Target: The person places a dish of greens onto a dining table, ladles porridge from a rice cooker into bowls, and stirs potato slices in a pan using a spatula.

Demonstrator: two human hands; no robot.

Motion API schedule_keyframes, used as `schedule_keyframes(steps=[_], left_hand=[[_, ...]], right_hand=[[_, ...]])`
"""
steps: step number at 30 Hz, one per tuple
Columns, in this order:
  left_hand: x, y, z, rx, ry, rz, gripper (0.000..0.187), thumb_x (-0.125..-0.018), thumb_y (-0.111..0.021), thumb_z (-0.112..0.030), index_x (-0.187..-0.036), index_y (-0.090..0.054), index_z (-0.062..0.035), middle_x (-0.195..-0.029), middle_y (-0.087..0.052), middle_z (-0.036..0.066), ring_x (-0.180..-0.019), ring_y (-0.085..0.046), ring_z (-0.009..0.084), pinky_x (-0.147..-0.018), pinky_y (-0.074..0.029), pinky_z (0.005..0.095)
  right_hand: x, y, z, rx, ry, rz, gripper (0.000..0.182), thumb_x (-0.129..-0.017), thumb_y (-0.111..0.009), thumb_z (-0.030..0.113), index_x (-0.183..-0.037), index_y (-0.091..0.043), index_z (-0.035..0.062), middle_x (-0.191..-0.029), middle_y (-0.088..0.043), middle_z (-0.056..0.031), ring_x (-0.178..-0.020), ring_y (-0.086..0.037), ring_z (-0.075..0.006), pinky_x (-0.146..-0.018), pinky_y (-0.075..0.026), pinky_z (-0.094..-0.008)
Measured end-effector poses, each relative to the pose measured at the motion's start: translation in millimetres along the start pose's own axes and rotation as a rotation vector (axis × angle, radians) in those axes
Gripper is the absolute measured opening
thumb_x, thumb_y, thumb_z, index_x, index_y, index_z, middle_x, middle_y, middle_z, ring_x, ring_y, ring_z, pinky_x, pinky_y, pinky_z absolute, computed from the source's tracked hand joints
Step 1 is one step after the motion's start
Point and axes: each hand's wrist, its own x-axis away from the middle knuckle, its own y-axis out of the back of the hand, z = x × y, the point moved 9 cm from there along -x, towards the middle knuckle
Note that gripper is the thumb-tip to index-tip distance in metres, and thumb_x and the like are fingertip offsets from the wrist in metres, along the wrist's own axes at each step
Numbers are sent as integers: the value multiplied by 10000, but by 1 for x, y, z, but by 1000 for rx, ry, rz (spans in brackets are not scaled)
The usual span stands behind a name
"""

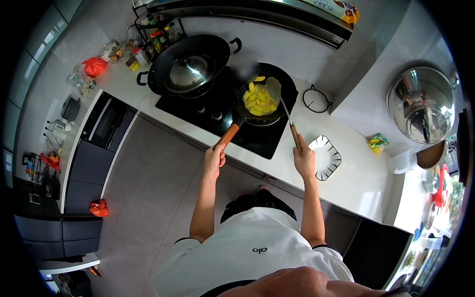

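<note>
My left hand (213,159) is closed around the wooden handle of a dark wok (282,79), which sits on the right side of the black cooktop (255,143). Yellow slices of food (258,100) lie in the wok, piled toward its near side. In my right hand (304,161) is the wooden handle of a metal spatula (273,88), its broad head in the wok at the right edge of the slices. Beside my right hand, a white dish with dark rim stripes (326,157) rests on the counter.
A large black two-handled wok (163,67) with a domed lid (190,73) stands on the cooktop's left. A black ring stand (316,99) lies right of the cooktop. Seasoning bottles (158,39) fill the back left corner. The range hood (257,20) overhangs the back.
</note>
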Motion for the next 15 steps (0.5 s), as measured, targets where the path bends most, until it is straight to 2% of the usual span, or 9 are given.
schedule_keyframes(steps=[4, 7, 15], left_hand=[[-2, 2, 1, -3, -10, 0, 233, -865, -613, -261, -770, -519, -70, -565, -404, -49, -410, -358, 46, -376, -251, 209], [0, 1, 2, 0, -12, 3, 236, -864, -614, -261, -764, -519, -71, -572, -412, -45, -413, -364, 47, -375, -253, 209], [-3, 3, 3, 0, -3, 11, 236, -874, -605, -251, -762, -492, -78, -580, -412, -29, -410, -374, 58, -370, -245, 210]], right_hand=[[-4, -24, 8, 63, 59, 64, 513, -792, -565, 12, -1300, -489, 0, -908, -633, -274, -856, -631, -415, -754, -501, -445], [-10, -39, 13, 90, 53, 62, 514, -797, -572, 18, -1305, -497, 19, -926, -637, -271, -855, -627, -415, -760, -499, -421], [-19, -77, 29, 309, 16, 118, 593, -802, -572, 26, -1374, -422, 69, -876, -634, -252, -788, -630, -419, -715, -511, -478]])
